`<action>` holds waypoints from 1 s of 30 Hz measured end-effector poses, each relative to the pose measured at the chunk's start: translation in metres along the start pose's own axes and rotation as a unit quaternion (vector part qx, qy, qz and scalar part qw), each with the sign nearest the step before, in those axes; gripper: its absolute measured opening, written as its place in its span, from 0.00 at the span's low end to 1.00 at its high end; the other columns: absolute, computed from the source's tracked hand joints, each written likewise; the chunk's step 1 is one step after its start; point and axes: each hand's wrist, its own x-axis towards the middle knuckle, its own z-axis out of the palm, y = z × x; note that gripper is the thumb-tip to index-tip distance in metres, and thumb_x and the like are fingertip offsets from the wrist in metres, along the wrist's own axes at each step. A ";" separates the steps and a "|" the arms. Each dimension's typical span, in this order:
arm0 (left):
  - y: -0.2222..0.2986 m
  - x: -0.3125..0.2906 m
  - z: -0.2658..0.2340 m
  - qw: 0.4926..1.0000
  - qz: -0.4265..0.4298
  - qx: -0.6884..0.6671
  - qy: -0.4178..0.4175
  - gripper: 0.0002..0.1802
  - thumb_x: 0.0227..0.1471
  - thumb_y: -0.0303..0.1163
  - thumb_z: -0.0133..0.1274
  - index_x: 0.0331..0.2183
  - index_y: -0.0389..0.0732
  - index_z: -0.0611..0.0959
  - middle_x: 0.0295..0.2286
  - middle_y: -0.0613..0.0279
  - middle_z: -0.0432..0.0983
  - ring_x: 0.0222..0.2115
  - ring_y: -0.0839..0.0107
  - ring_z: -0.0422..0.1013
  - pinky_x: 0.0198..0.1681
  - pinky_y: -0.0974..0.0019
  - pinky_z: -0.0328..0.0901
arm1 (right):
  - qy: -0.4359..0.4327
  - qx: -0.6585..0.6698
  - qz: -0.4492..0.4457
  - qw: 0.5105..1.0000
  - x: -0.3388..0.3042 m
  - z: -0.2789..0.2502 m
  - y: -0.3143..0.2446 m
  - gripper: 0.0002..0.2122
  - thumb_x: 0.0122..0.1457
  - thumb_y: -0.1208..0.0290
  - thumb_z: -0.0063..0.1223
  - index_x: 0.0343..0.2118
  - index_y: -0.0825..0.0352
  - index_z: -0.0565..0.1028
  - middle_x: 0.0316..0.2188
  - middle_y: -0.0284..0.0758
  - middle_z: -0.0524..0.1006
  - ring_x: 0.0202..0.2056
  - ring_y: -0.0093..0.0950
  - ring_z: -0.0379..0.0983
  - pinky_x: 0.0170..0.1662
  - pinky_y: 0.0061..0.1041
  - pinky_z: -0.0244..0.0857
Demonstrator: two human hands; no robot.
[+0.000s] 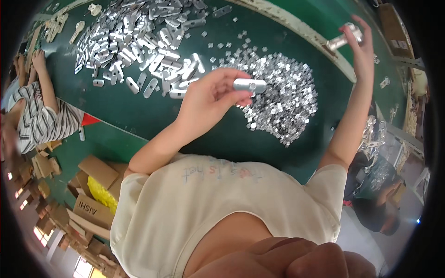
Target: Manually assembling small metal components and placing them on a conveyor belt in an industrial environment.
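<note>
My left hand [206,95] is closed, pinching a silver oblong metal plate [243,85] with rounded ends between thumb and fingers. It hovers at the left edge of a heap of small shiny square metal pieces [289,92]. Out to the far right, my raised right hand [364,51] grips a silver metal fitting [337,44] with a long shank. That hand is beyond the table's raised far-right edge. A large pile of silver oblong plates [134,44] spreads over the far left of the table, beyond my left hand.
The green tabletop [208,134] has a worn pale rim [296,23] along its far side. Several metal fittings [58,25] lie at the far left. A person in a striped top [37,111] sits at left. Near lower left, an open cardboard box [95,204] holds yellow material.
</note>
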 end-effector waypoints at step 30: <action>0.007 -0.018 0.032 0.988 0.145 0.048 -0.022 0.16 0.42 0.19 0.57 0.37 0.33 0.77 0.29 0.60 0.76 0.30 0.77 0.73 0.33 0.73 0.70 | -0.065 0.020 -0.043 0.997 -0.168 0.083 -0.095 0.17 0.43 0.80 0.61 0.37 0.72 0.70 0.36 0.40 0.70 0.35 0.27 0.67 0.37 0.20 0.60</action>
